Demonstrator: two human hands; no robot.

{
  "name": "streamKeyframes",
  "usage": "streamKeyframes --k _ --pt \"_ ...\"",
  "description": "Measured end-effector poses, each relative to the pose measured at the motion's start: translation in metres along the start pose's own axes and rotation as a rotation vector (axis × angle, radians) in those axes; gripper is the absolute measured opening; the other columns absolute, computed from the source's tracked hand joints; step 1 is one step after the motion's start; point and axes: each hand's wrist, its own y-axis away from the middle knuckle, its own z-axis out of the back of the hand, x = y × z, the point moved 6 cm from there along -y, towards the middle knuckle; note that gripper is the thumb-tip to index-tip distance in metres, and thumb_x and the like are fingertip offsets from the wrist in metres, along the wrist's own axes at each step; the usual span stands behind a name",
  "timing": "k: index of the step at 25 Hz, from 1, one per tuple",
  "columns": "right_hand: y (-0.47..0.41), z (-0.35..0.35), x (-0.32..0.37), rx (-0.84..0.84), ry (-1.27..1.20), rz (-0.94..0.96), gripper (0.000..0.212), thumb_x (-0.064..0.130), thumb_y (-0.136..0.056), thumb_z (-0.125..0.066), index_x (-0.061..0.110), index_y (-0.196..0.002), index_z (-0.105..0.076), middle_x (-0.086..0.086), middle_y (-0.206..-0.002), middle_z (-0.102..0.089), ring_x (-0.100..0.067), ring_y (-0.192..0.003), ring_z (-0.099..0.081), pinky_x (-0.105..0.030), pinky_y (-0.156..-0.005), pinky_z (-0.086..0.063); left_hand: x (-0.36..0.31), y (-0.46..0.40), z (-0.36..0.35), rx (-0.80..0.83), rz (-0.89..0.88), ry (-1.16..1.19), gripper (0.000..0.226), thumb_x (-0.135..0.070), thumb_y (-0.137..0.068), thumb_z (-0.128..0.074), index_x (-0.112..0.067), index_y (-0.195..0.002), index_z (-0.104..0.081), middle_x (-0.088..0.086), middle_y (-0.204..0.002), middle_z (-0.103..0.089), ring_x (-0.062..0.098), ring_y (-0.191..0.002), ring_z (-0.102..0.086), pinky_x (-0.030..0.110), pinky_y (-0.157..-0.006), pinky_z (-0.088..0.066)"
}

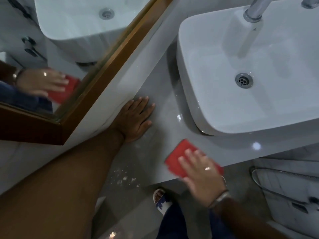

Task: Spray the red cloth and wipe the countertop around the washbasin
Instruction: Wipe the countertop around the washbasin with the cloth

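Observation:
A folded red cloth (181, 153) lies flat on the grey countertop (165, 121) near its front edge, just in front of the white washbasin (189, 69). My right hand (202, 176) presses down on the cloth with fingers spread across it. My left hand (136, 118) rests palm down on the countertop against the wall, left of the basin, fingers apart and holding nothing. No spray bottle is in view.
A wood-framed mirror (110, 54) runs along the wall at left and reflects the hand and cloth. A chrome tap (255, 11) stands over the basin. White specks (124, 176) lie on the floor below the edge. My sandalled foot (161, 198) stands under the counter.

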Motion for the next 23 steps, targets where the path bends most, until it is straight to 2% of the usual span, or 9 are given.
streamKeyframes --k 3,5,8,10,12,14,17,21,23 --pt "-0.015 0.014 -0.073 0.021 -0.080 -0.398 0.067 0.046 -0.091 -0.037 0.020 -0.152 -0.027 -0.017 -0.157 -0.034 -0.042 -0.141 -0.031 -0.058 -0.111 -0.033 0.000 -0.001 -0.001 -0.007 0.003 -0.014 0.068 -0.053 -0.098 -0.021 -0.017 -0.156 -0.028 0.016 -0.163 -0.025 0.035 -0.150 -0.022 0.048 -0.121 -0.021" --pt "-0.036 0.013 -0.034 -0.001 -0.123 -0.544 0.066 0.043 -0.090 -0.036 0.017 -0.151 -0.029 -0.019 -0.156 -0.035 -0.042 -0.142 -0.029 -0.056 -0.113 -0.029 -0.001 0.000 0.000 -0.012 0.004 -0.020 0.068 -0.052 -0.098 -0.022 -0.018 -0.155 -0.030 0.016 -0.162 -0.027 0.035 -0.149 -0.025 0.047 -0.119 -0.023" --pt "-0.033 -0.001 0.068 0.016 -0.138 -0.069 0.069 0.044 -0.088 -0.042 0.024 -0.152 -0.027 -0.008 -0.162 -0.022 -0.035 -0.145 -0.026 -0.051 -0.115 -0.027 -0.002 0.001 0.003 -0.031 -0.001 -0.028 0.067 -0.052 -0.097 -0.023 -0.018 -0.154 -0.032 0.016 -0.162 -0.029 0.034 -0.149 -0.027 0.046 -0.117 -0.024" --pt "-0.009 -0.004 0.052 0.058 -0.093 0.209 0.071 0.047 -0.088 -0.044 0.029 -0.153 -0.024 -0.004 -0.163 -0.018 -0.030 -0.147 -0.022 -0.048 -0.118 -0.023 -0.002 0.001 0.003 -0.037 -0.004 -0.023 0.068 -0.052 -0.097 -0.022 -0.017 -0.154 -0.032 0.016 -0.161 -0.030 0.034 -0.149 -0.027 0.046 -0.117 -0.024" --pt "-0.008 0.000 -0.010 0.084 -0.024 0.152 0.071 0.049 -0.088 -0.046 0.030 -0.153 -0.024 -0.005 -0.163 -0.021 -0.030 -0.146 -0.026 -0.050 -0.115 -0.030 -0.002 0.002 0.004 -0.055 -0.021 -0.022 0.067 -0.051 -0.097 -0.023 -0.015 -0.153 -0.035 0.017 -0.160 -0.033 0.035 -0.147 -0.030 0.047 -0.116 -0.026" --pt "-0.030 0.013 -0.059 0.083 -0.045 -0.142 0.067 0.049 -0.091 -0.042 0.027 -0.153 -0.025 -0.010 -0.159 -0.031 -0.037 -0.139 -0.038 -0.053 -0.109 -0.038 -0.002 0.001 0.005 -0.069 -0.027 -0.010 0.066 -0.049 -0.097 -0.023 -0.013 -0.152 -0.037 0.019 -0.158 -0.035 0.036 -0.146 -0.032 0.048 -0.115 -0.028" --pt "-0.062 0.016 -0.030 0.089 -0.092 -0.354 0.066 0.047 -0.092 -0.038 0.021 -0.152 -0.028 -0.016 -0.154 -0.038 -0.042 -0.135 -0.041 -0.054 -0.108 -0.038 -0.003 0.002 0.006 -0.075 -0.042 -0.013 0.066 -0.049 -0.097 -0.025 -0.012 -0.151 -0.038 0.020 -0.158 -0.035 0.037 -0.145 -0.034 0.049 -0.115 -0.030" --pt "-0.029 0.006 0.011 0.082 -0.046 0.292 0.071 0.053 -0.089 -0.045 0.028 -0.153 -0.026 -0.009 -0.161 -0.027 -0.032 -0.147 -0.026 -0.050 -0.115 -0.030 -0.002 0.003 0.004 -0.080 -0.030 -0.003 0.069 -0.054 -0.097 -0.030 -0.014 -0.153 -0.034 0.020 -0.159 -0.032 0.037 -0.147 -0.030 0.051 -0.116 -0.029" --pt "-0.030 0.007 -0.020 0.089 -0.003 0.331 0.072 0.055 -0.088 -0.047 0.031 -0.153 -0.025 -0.005 -0.161 -0.027 -0.027 -0.147 -0.025 -0.049 -0.115 -0.031 -0.001 0.003 -0.002 -0.084 -0.034 0.004 0.070 -0.056 -0.096 -0.035 -0.016 -0.154 -0.033 0.020 -0.161 -0.029 0.037 -0.148 -0.027 0.051 -0.118 -0.026"
